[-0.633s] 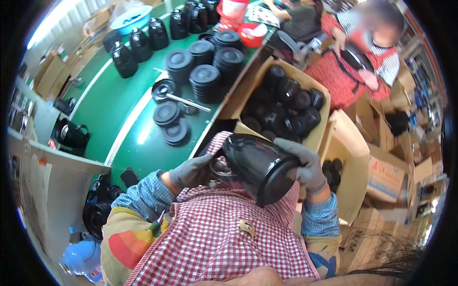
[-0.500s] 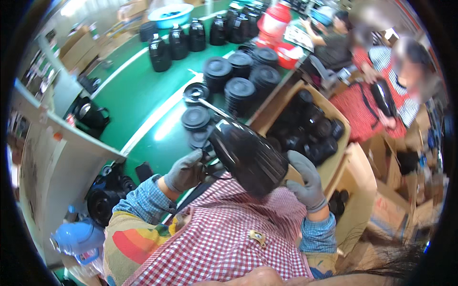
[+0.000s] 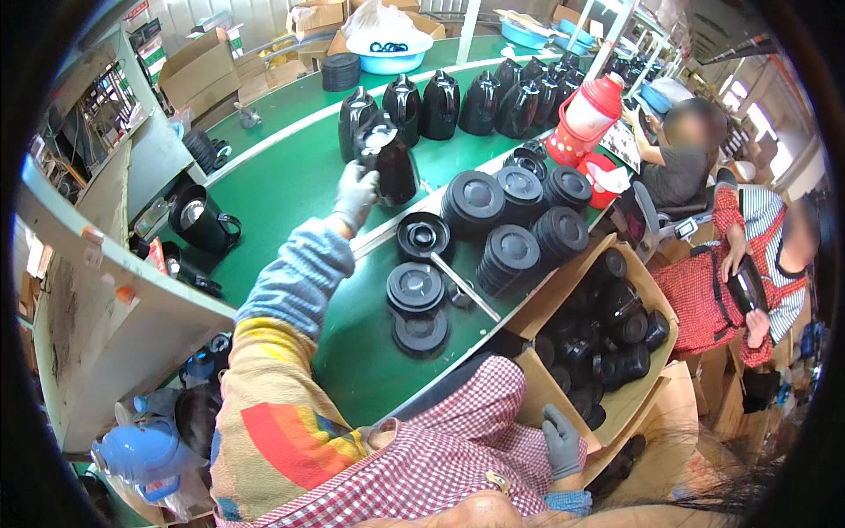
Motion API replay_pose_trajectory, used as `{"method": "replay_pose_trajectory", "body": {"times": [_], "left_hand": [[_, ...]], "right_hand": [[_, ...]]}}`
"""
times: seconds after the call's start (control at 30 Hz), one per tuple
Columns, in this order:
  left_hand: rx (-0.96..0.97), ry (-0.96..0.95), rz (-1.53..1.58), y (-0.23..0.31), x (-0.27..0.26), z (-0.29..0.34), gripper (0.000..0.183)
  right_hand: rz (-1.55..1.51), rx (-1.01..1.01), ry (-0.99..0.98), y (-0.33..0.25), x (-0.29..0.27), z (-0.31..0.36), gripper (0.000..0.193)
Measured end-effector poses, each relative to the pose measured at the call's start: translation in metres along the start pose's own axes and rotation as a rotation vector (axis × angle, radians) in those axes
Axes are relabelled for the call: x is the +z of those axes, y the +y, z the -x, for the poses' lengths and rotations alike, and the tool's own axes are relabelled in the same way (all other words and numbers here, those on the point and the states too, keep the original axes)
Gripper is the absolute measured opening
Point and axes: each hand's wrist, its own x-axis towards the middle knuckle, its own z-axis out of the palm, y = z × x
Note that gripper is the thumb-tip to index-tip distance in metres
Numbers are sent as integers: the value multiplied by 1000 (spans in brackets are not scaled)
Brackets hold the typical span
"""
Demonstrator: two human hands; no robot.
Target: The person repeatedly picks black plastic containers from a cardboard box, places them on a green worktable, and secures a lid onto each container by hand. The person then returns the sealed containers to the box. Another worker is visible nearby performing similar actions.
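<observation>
Evidently stretched forward over the green bench [image 3: 273,189], gripping a black jug [image 3: 398,174] from its near left side with the gloved left hand [image 3: 355,195]. Leaning slightly, silvery at the top, in front of a row of jugs [image 3: 440,110] and partly covering two of them. Hard to tell whether touching the bench or lifted off it, or whether held by the handle or by the body. Low down, between the checked apron [image 3: 422,466] and the near wall of a carton [image 3: 541,387], empty and loosely bent in the right hand [image 3: 561,442], also gloved.

Just beyond the left forearm, on the bench, two low piles of lids [image 3: 415,286], a round fitting [image 3: 422,234] and a pale rod [image 3: 468,289] lying aslant with one end at the fitting. To the right of these, taller stacks [image 3: 475,201], close together. Inside the carton, dark pieces [image 3: 627,326], heaped.

Farther out, along the bench, a red tub [image 3: 602,187] beside a red-and-white container [image 3: 585,121]; at the back, a blue basin [image 3: 393,63]. Off to the right, a co-worker [image 3: 691,304] in red, with a black object [image 3: 748,286] in both hands.
</observation>
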Motion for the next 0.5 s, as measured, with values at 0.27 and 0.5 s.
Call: {"method": "replay_pose_trajectory", "body": {"times": [0.27,0.5], "left_hand": [[-39,132,-317,-10,83,-83,34],[77,176,-544,9,41,-62,56]], "right_hand": [[99,135,128,0,-3,7,40],[85,216,-7,24,-3,-1,43]]}}
